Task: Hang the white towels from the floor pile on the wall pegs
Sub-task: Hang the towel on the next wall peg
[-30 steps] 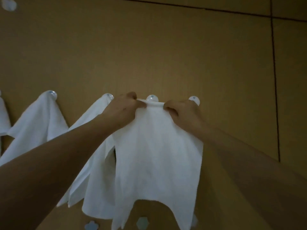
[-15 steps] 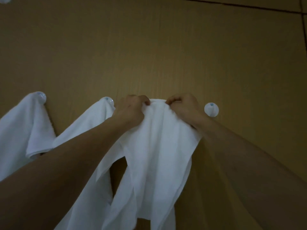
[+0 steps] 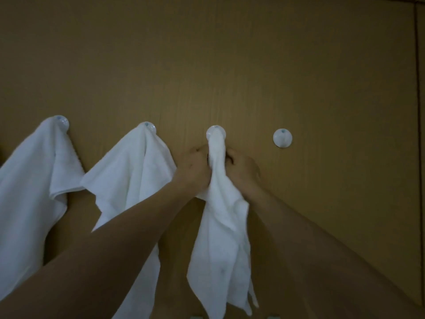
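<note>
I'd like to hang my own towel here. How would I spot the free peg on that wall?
Look along the brown wall at the row of round white pegs. Three carry white towels, the third towel gripped by both hands. The free peg is the rightmost, the only one left bare.

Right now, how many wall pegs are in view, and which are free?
4. Far-left peg and second peg each carry a hung towel; third peg has the towel both hands grip; right peg is bare. More may sit outside the frame.

Wall [image 3: 230,65] w/ 4 pegs [image 3: 282,137]: 3 carry white towels [image 3: 128,171], rightmost bare.
</note>
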`<state>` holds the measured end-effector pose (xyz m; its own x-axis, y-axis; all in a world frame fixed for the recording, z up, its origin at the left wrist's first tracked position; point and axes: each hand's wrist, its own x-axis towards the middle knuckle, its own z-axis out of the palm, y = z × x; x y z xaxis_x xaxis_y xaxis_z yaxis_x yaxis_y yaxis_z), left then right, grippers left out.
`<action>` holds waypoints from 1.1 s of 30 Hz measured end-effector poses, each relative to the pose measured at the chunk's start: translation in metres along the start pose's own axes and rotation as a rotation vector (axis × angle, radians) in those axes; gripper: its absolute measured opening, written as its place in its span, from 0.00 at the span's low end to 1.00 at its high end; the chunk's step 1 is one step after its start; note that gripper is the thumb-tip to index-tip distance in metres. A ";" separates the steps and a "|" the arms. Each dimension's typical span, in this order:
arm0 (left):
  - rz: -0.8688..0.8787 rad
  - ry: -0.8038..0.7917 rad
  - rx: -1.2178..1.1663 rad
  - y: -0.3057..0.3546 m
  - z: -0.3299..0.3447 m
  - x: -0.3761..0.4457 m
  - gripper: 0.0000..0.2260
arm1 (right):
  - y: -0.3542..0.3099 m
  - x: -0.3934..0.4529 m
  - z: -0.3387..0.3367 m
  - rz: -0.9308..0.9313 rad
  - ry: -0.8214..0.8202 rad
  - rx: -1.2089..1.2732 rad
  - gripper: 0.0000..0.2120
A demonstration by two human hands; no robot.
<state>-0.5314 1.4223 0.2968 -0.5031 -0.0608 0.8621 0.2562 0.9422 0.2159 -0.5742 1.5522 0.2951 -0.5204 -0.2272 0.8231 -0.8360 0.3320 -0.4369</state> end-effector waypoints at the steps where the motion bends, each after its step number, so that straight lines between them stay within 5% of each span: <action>1: -0.007 0.010 0.020 0.002 0.005 -0.012 0.11 | 0.001 -0.009 0.001 -0.032 0.018 -0.059 0.19; 9: -0.020 -0.117 0.154 -0.005 0.011 -0.100 0.20 | 0.034 -0.080 0.010 0.100 -0.107 -0.090 0.23; 16: -0.026 -0.084 0.207 0.005 -0.033 -0.125 0.11 | 0.018 -0.119 -0.004 0.229 -0.214 -0.043 0.24; 24: 0.079 -0.047 0.018 0.011 -0.074 -0.136 0.12 | -0.038 -0.166 -0.043 0.234 -0.091 -0.388 0.15; 33: 0.328 -0.207 -0.322 0.036 -0.093 -0.207 0.15 | -0.134 -0.281 -0.067 0.516 0.009 -0.858 0.26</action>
<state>-0.3411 1.4383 0.1684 -0.4982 0.3186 0.8064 0.6532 0.7495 0.1075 -0.3046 1.6332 0.1470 -0.7801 0.1366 0.6106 -0.0979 0.9372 -0.3347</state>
